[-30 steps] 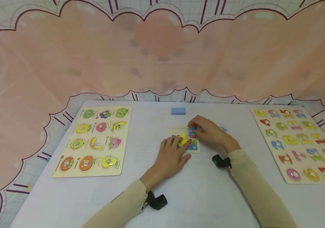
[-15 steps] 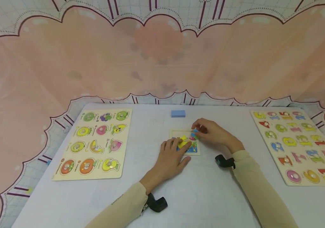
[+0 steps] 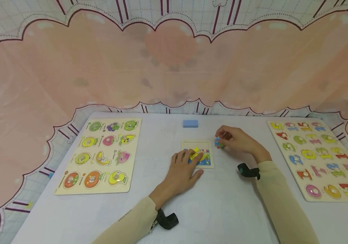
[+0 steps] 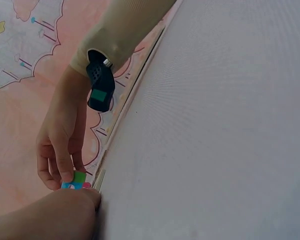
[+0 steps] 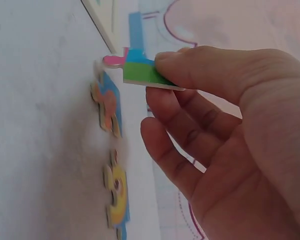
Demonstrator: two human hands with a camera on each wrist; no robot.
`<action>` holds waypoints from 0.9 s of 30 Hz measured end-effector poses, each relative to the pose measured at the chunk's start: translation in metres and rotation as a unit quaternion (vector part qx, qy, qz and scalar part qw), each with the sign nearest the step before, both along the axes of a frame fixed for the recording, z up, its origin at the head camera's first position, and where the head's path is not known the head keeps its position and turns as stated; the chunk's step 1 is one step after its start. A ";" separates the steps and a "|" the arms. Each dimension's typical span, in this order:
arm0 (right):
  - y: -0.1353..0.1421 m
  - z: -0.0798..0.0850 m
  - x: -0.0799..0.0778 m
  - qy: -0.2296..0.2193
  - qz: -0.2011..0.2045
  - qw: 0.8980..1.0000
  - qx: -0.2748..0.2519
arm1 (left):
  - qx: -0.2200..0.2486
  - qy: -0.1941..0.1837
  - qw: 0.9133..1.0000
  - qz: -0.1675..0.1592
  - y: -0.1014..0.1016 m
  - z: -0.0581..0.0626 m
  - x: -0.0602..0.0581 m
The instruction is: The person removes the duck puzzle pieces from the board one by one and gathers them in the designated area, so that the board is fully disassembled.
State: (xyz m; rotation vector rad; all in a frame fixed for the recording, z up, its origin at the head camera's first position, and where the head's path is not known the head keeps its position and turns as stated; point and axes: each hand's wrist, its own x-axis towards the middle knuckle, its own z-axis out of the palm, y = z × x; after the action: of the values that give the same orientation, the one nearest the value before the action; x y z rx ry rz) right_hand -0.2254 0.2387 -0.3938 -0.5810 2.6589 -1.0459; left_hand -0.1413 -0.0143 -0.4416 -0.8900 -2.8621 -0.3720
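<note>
My right hand (image 3: 238,141) pinches a jigsaw piece (image 5: 140,72) between thumb and fingers, just right of the small puzzle tray (image 3: 196,144). Blue, green and pink show on the piece. My left hand (image 3: 180,171) rests on the tray with its fingers spread, over a yellow-and-blue picture. The upper part of the tray is bare. Part of the picture is hidden under my left fingers. In the right wrist view, an orange-and-blue piece (image 5: 109,102) and a yellow piece (image 5: 118,195) lie on the table beside my right hand.
A blue block (image 3: 190,124) lies behind the tray. To the left is a board with fruit shapes (image 3: 119,189), and to the right a board with number shapes (image 3: 293,168). A patterned cloth (image 3: 174,81) hangs behind the table.
My right hand has lifted the jigsaw piece out of the tray's upper right and carried it to the right. My left hand stays on the tray.
</note>
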 end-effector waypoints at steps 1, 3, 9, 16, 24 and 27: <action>0.002 0.000 0.000 0.002 0.001 1.000 0.002 | 0.000 -0.003 1.000 0.000 0.000 0.000 0.000; 0.007 0.001 0.000 0.002 0.001 1.000 0.001 | 0.002 -0.008 1.000 -0.001 0.000 0.001 0.001; 0.019 0.001 0.000 0.002 -0.014 1.000 0.000 | 0.008 -0.006 1.000 -0.004 0.000 0.003 0.002; 0.031 -0.001 -0.003 0.001 -0.022 1.000 -0.005 | 0.012 -0.015 1.000 -0.004 -0.001 0.005 0.002; 0.043 -0.005 -0.005 0.005 -0.021 1.000 -0.007 | 0.009 -0.014 1.000 -0.004 0.000 0.003 0.001; 0.047 -0.006 -0.004 -0.003 -0.026 1.000 -0.003 | 0.009 -0.018 1.000 -0.005 0.000 0.003 0.001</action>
State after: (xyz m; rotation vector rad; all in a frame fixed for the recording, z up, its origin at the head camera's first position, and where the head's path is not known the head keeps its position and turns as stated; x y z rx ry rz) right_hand -0.2297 0.2860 -0.3993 -0.5128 2.6793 -1.0687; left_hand -0.1407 -0.0140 -0.4383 -0.9029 -2.8824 -0.4180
